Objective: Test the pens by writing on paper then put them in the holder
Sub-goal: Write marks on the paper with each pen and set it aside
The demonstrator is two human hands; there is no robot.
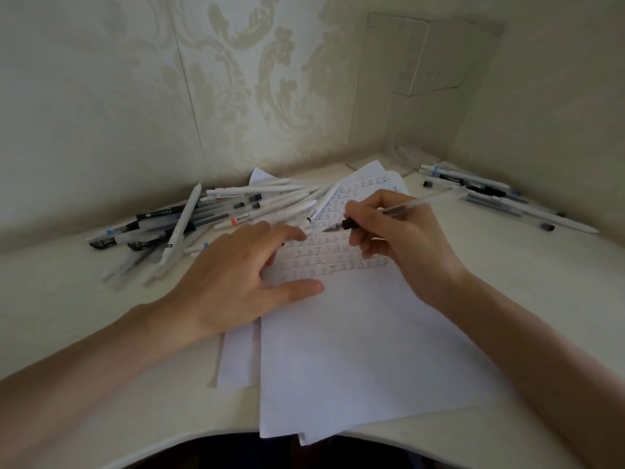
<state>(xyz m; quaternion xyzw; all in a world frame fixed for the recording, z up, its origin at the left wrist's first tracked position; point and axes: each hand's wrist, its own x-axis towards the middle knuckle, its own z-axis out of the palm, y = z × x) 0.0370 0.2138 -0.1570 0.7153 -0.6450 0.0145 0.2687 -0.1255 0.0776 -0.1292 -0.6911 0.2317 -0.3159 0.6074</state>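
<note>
On the paper (355, 333), the left hand (236, 275) lies flat with fingers spread, holding nothing; the right hand (395, 231) pinches a clear pen (399, 208), tip at the paper.

Your left forearm (101, 353) comes in from 8 o'clock and runs toward 2 o'clock. Your left hand (243, 275) lies palm down with the fingers straight and spread, reaching toward 2 o'clock. The thumb sticks out toward 3 o'clock, flat on the paper (355, 350).

Your right forearm (527, 336) comes in from 4 o'clock and runs toward 10 o'clock, wrist bent slightly. Your right hand (399, 238) has its fingers curled and pinches a pen (433, 199) near its dark grip. The nib points to 9 o'clock and the barrel leans back over the knuckles toward 2 o'clock. The two hands sit near each other without touching.
</note>
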